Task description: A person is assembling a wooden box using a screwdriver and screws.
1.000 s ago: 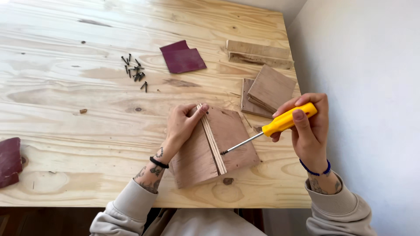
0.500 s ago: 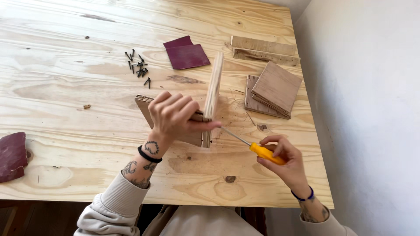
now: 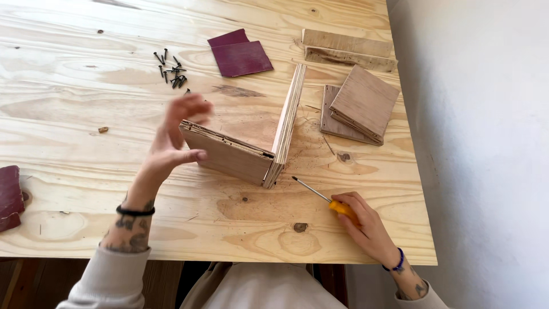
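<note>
Two plywood panels joined at a corner [image 3: 251, 150] stand on edge on the pale wooden table [image 3: 74, 171], forming an L. My left hand [image 3: 174, 140] hovers open just left of the nearer panel, fingers spread and blurred, touching nothing that I can see. My right hand [image 3: 363, 223] rests on the table near the front edge, closed around the yellow handle of a screwdriver [image 3: 323, 197]. The screwdriver lies flat, its metal tip pointing toward the panels' corner.
A pile of several dark screws [image 3: 170, 68] lies at the back left. Maroon sandpaper sheets [image 3: 239, 54] lie behind the panels, another maroon sheet [image 3: 10, 197] at the left edge. Stacked plywood squares [image 3: 360, 106] and wooden strips [image 3: 346, 48] sit at the right, beside a white wall [image 3: 486, 143].
My left hand has let go of the joined panels, which now stand alone on the table. My right hand has lowered the screwdriver flat onto the table.
</note>
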